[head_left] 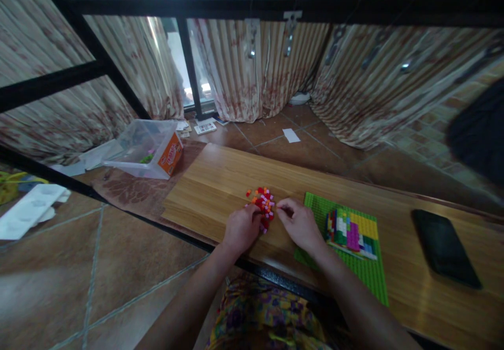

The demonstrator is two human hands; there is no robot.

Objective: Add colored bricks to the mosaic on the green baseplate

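A small pile of red, orange and pink toy bricks (268,203) lies on the wooden board. My left hand (241,230) is at the pile's near left side, fingers curled in against the bricks; what they hold, if anything, is hidden. Just right of the pile, my right hand (300,223) has thumb and forefinger pinched together, and anything between them is too small to name. Beside that hand lies a green studded baseplate (372,282), partly covered by my right forearm. On it stands a low block of many-coloured bricks (352,234).
A black phone (444,247) lies on the board (210,182) at the right. Beyond its left end sits a clear plastic box (147,148) with an orange label and a few pieces inside. A black metal bar (252,1) crosses above, before striped curtains (263,72).
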